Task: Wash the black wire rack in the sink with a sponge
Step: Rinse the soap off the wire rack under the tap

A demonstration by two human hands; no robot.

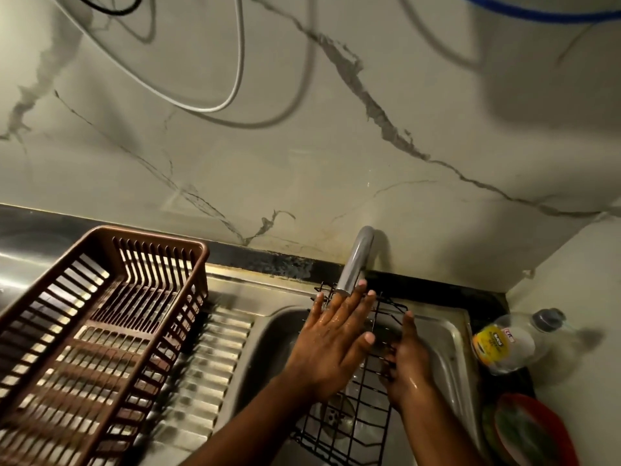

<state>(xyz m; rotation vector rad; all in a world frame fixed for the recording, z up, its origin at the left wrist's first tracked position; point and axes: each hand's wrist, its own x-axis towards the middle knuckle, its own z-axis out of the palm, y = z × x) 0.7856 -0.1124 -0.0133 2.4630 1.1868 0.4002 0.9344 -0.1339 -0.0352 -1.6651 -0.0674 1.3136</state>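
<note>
Marble-look wall above a steel sink, lower right of frame. Black wire rack lies tilted in the basin under the tap. Left hand spread flat on rack w/ wet fingers; right hand grips its wires. No sponge visible; I'd fetch one & scrub along each wire.

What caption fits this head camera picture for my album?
Wet left hand flat and right hand gripping a black wire rack in the sink beneath the tap.
</note>
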